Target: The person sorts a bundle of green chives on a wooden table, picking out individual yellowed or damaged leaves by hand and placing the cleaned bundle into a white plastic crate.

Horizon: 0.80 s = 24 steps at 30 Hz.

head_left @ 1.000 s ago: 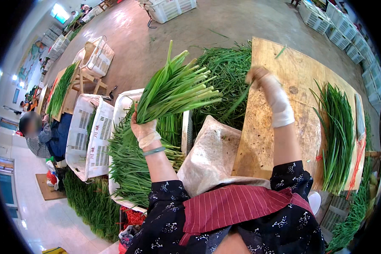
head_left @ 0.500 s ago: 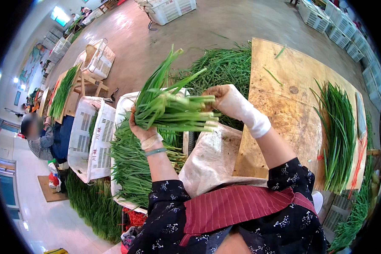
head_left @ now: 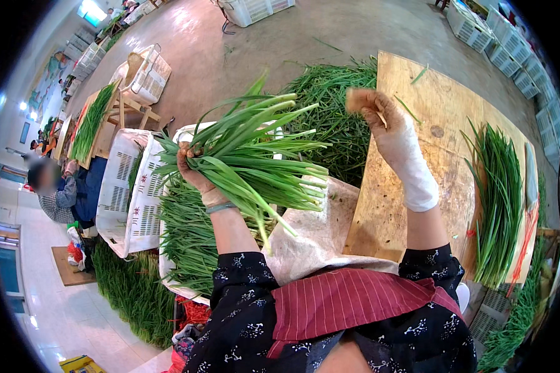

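Observation:
A loose bunch of garlic chives is gripped in my left hand. Its pale stem ends fan out to the right, and the leaves spread up and back over my wrist. Over the wooden board's left edge, my right hand is raised with the wrist wrapped in white cloth. Its fingers are bent but apart from the thumb, and I see nothing between them. Below my left hand, more chives fill a white plastic crate. A tidy bundle of chives lies on the wooden board at the right.
Loose green leaves are heaped beyond my hands. Left stands another white crate, with a person seated past it. Red ties hang at the board's right edge. A stained cloth covers my lap.
My right hand has pulled away from the stem ends, rising to the right. My left hand has shifted slightly left and up, and the chives have fanned wider.

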Motion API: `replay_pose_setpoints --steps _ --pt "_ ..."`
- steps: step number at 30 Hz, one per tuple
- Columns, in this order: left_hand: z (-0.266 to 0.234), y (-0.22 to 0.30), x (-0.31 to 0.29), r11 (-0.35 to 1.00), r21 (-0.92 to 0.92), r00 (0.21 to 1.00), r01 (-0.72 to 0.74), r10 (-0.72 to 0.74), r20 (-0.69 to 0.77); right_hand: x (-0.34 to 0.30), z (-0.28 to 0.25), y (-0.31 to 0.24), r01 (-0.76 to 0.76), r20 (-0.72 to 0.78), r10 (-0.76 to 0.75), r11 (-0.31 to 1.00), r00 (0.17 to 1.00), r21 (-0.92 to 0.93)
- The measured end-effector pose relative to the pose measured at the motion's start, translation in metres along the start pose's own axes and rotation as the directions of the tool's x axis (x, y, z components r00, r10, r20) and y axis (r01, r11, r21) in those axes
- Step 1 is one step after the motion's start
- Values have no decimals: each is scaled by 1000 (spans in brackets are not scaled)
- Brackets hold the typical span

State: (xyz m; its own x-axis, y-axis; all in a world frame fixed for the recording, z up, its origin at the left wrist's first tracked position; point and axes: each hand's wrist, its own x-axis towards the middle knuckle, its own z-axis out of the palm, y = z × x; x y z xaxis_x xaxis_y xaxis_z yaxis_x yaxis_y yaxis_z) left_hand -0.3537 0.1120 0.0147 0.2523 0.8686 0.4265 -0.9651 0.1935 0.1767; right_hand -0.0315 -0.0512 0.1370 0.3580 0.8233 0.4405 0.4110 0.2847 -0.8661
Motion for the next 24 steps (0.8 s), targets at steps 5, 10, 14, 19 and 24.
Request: replay_pose_setpoints --steps 5,10,14,19,24 --pt "14 -4 4 998 44 998 -41 43 -50 18 4 -11 308 97 -299 948 949 -85" --pt "37 -13 2 986 163 1000 -30 29 8 36 31 -18 -82 414 -20 970 910 228" --pt "50 -17 0 952 293 994 -89 105 -40 36 46 -8 -215 411 99 945 906 248" --pt "50 -11 3 972 218 996 -92 92 11 29 29 3 -138 148 86 913 985 384" --pt "43 7 7 989 134 994 -66 53 98 4 11 11 -327 332 296 944 896 40"
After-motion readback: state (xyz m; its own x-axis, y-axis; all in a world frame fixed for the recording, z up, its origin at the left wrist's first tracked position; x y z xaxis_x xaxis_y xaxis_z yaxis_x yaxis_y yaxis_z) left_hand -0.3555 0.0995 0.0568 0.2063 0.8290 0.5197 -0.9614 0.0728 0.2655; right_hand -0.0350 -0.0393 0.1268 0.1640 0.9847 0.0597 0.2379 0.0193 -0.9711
